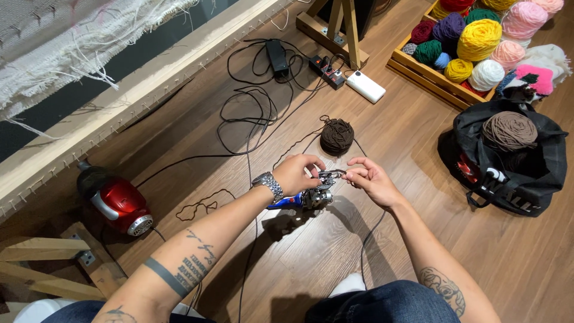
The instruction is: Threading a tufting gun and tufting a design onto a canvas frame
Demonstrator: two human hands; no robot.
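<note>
Knees apart, both hands at a tufting gun (314, 194).
Left hand (294, 173) steadies it; right hand (368, 179) pinches brown yarn (336, 135) just beside its tip, apparently threading.

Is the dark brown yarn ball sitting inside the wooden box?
No, the dark brown ball lies on the floor, apart from the wooden box.

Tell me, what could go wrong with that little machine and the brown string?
The dark yarn from the brown ball lies in loose loops on the floor, so it might snag or knot. Both hands, left and right, pinch close to the tool's metal tip; fingers could get poked. The cables nearby could tangle with the yarn.
</note>
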